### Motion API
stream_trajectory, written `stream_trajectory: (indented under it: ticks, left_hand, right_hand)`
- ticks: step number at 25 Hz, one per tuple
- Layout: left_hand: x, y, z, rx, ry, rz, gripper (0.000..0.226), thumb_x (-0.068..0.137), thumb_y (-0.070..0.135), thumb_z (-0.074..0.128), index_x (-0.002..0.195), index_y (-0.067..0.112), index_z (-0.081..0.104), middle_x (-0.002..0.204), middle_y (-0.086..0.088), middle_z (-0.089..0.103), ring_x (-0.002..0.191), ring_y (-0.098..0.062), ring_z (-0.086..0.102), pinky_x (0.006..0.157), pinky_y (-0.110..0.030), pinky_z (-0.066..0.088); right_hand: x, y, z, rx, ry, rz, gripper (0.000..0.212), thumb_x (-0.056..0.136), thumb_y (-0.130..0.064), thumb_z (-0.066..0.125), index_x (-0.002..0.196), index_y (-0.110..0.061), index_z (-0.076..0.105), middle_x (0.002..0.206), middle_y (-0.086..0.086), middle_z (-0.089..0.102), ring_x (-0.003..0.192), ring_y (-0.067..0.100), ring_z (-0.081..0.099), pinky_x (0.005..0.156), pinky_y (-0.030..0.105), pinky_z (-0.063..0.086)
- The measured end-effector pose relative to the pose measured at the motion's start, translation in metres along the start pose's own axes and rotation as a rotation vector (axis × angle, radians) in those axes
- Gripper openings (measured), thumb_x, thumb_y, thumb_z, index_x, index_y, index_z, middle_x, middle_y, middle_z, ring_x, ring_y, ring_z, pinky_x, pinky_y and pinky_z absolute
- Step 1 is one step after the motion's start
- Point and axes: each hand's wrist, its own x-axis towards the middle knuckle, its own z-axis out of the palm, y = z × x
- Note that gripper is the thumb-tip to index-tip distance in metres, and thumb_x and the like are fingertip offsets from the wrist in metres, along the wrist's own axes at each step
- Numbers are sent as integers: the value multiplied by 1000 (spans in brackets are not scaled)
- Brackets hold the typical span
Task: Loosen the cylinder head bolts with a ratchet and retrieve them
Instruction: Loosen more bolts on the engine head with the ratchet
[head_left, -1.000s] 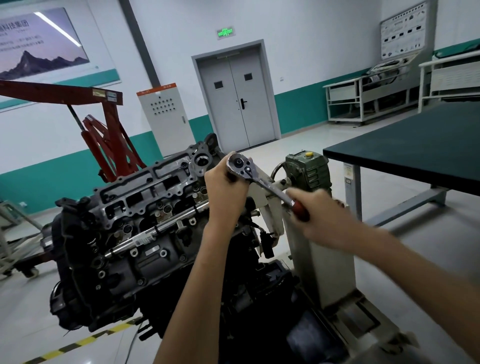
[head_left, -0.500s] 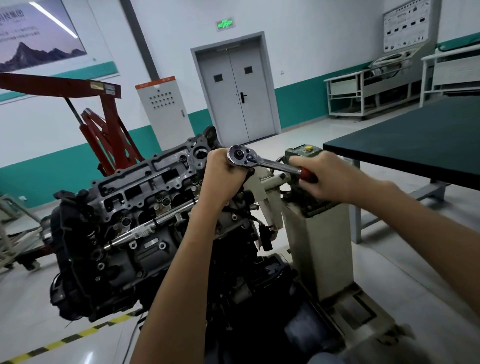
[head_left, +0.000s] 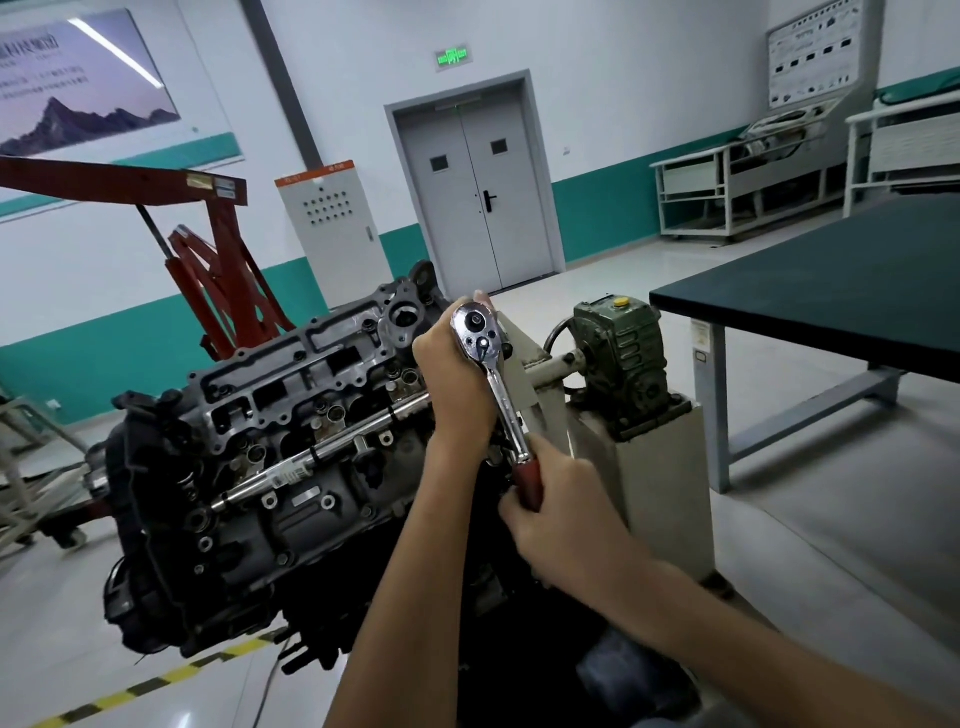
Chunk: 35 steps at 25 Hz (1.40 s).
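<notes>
Swings the ratchet (head_left: 498, 395) down to centre frame, gripping its red end with right hand (head_left: 566, 514), clutching its head with left hand (head_left: 457, 384). Mid-loosening; probably needs a back-swing next.

The underside of the ratchet (head_left: 500, 397) is hidden by the left hand (head_left: 457, 387); its red handle (head_left: 527, 480) is mostly covered by the right hand (head_left: 566, 514).
</notes>
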Motion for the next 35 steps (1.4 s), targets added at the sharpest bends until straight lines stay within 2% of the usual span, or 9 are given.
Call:
stream_trajectory:
  ticks: [3,8,12,17,19,22,26,32,35]
  left_hand:
    - [8,1,-14,76,-208,66,50,91,6,55,50,28,37,42,15,36,42,0,34,46,-10,24]
    - [18,2,-27,186,-359,24,48,85,-5,57,50,22,40,41,13,37,43,-3,31,45,-13,24]
    - [1,3,-16,81,-172,11,43,88,-2,58,64,32,47,50,15,44,47,-2,35,47,-12,27]
    - [0,-2,-6,0,-110,5,35,89,4,53,56,2,41,52,-4,36,54,-9,28,50,-28,24]
    - [6,-2,-14,63,-223,46,36,87,4,52,53,4,41,50,3,35,51,-4,27,48,-22,24]
    - [15,2,-23,156,-367,50,38,86,1,55,51,3,41,47,5,36,47,-5,28,46,-17,24]
    - [17,3,-28,148,-404,-2,45,84,0,57,53,30,48,45,14,40,45,-3,32,46,-14,26]
    - [-5,3,-4,-29,-53,-30,31,87,1,55,59,11,49,54,11,46,52,-1,35,53,-17,31]
    - [6,-2,-14,31,-186,-19,33,84,8,53,53,10,43,49,9,41,49,-3,31,48,-19,28]
  right_hand:
    - [24,20,-46,-236,-147,-62,13,79,-5,59,89,-12,55,60,-3,53,49,6,51,51,12,43]
    - [80,22,-108,-654,-214,-316,15,81,-6,58,96,-8,55,60,-5,49,51,8,48,50,9,31]
    - [43,20,-75,-372,-171,-150,16,82,-4,59,88,-17,51,62,-9,49,51,1,50,52,10,41]
    - [1,2,-2,-47,25,-7,17,75,-4,60,74,-18,51,55,-1,52,50,12,50,46,12,38]
    - [5,7,-16,-64,-25,-39,29,75,-1,59,68,-25,46,51,-7,47,46,7,46,45,8,34]
    - [40,25,-73,-348,-198,-132,16,81,-3,59,89,-15,57,59,-5,51,49,3,49,50,13,41]
    - [83,22,-112,-693,-217,-315,15,82,-8,57,96,-12,55,64,-1,54,56,14,54,52,12,32]
    - [11,15,-27,-192,-28,-48,11,78,-9,60,82,-13,52,59,-2,52,54,10,51,55,13,41]
    - [6,6,-13,-89,34,-83,20,73,-4,60,71,-19,47,47,-9,42,48,5,46,46,7,33]
